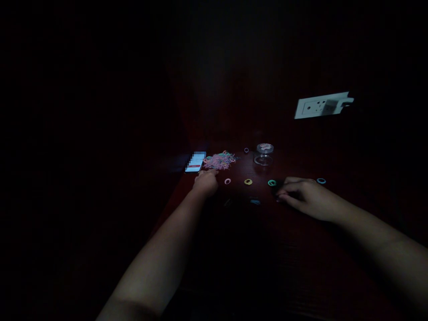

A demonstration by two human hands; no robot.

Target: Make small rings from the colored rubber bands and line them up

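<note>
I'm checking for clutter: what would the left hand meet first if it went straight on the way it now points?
The left hand would likely meet the heap of pastel bands first, just beyond its fingers; dim light hides whether they touch.

At centre right, the jar [264, 159] looks like clear, glossy, smooth plastic; beneath it, the tabletop [247, 168] resembles dark, wood-grained, faintly glossy board.

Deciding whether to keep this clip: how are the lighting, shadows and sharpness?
Head view: very dark edges, dim light around the colored bands; phone screen bright, partly pixelated; right hand casts dark shadow at its fingers; clear jar faint against the dark; small items below the yellow ring too dim to identify.
</note>
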